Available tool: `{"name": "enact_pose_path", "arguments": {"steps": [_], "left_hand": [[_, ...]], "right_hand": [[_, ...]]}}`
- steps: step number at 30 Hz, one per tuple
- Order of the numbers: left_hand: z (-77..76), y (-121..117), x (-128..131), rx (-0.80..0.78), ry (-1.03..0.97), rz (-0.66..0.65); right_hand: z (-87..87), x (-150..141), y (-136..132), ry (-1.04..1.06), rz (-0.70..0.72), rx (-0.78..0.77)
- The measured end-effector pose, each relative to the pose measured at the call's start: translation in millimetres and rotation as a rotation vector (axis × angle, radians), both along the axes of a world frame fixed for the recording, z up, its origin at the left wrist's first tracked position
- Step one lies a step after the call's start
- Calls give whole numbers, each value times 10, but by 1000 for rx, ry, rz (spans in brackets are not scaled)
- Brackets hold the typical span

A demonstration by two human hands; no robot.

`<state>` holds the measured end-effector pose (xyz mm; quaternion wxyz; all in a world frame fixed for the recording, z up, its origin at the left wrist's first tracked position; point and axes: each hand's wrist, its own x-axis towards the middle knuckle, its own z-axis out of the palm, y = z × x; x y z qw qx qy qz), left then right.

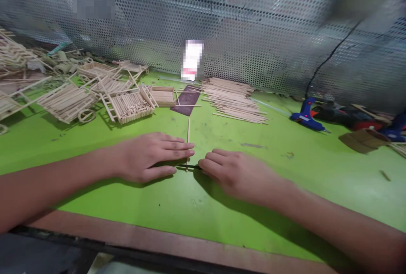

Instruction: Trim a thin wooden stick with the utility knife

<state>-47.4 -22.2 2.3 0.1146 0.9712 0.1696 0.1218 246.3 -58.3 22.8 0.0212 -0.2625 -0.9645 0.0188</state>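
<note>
Green tabletop point(127, 206), perforated metal sheet point(253, 41) along its far side. Two bare hands at work near the middle.

Left hand point(155, 155): palm down, fingers extended and close together, thumb spread away from them. Fingertips lie across a thin wooden stick point(189, 131), which runs near to far on the table; its far part shows beyond the fingers, its near end just on the near side of them.

Right hand point(230, 171): fingers curled closed around a thin dark tool point(190, 166). The tool points left and crosses the stick close to its near end, tip just beside the left thumb. Whether it cuts into the wood, cannot tell.

Far middle: a stack of similar sticks point(234, 100), with a brown sheet point(186, 104) to its left. Far left: several small stick-built carts point(130, 107), crowded together. Right: blue glue gun point(306, 117), a curved brown piece point(361, 141) nearer and farther right.
</note>
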Motion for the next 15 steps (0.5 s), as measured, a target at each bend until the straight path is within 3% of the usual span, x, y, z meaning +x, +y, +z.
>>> {"name": "enact_pose_path", "arguments": {"steps": [6,15], "left_hand": [[-17,53,33,-137,45,-2],[5,34,28,-96,7,-12]], "right_hand": [[-28,0,41,4,32,13],[-8,-36,30,-14,35,30]]}}
